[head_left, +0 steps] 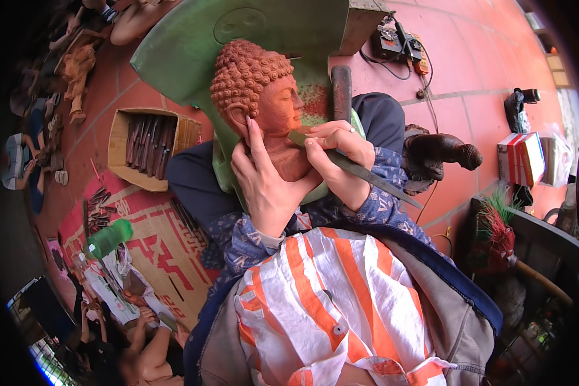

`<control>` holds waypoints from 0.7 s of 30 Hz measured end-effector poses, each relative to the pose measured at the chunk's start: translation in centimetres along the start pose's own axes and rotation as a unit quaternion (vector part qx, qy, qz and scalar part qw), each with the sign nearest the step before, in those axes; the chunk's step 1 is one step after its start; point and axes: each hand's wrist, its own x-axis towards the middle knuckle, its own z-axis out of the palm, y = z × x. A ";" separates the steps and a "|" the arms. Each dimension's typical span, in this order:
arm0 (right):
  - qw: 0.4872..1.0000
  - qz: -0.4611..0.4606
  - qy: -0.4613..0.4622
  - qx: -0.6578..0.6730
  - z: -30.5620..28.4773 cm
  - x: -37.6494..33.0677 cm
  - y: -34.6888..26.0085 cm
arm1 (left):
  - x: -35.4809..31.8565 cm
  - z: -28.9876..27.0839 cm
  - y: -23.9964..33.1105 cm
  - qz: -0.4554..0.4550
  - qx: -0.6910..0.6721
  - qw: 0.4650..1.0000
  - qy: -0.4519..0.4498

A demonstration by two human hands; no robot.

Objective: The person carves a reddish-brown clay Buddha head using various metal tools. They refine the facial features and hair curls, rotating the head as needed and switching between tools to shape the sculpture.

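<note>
A reddish-brown carved wooden Buddha bust, with a curled-hair head, rests tilted between my knees against a green plastic surface. My left hand is wrapped round its neck, index finger up by the ear and thumb across the chest. Pinched in my right hand is a long flat dark tool like a file. Its far end points back toward my right sleeve. A small olive-green piece, perhaps sandpaper, shows at the fingertips against the neck below the chin. A dark bar lies right of the face, near reddish dust.
At left stands a cardboard box of chisels; more tools and a green bottle lie on flattened cardboard. To the right are a dark wood carving, a black electrical box with cables, and a broom. Other people sit at lower left.
</note>
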 end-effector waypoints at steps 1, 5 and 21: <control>1.000 -0.021 -0.001 -0.002 0.2 0.8 -0.3 | 0.0 -0.1 0.0 -0.004 0.003 1.000 -0.001; 1.000 -0.021 0.012 -0.008 0.8 2.7 -0.2 | 0.0 -0.3 0.1 -0.002 0.002 1.000 0.001; 0.989 -0.117 -0.026 -0.087 -0.6 1.3 0.2 | 0.3 0.1 -0.2 0.016 -0.002 1.000 0.012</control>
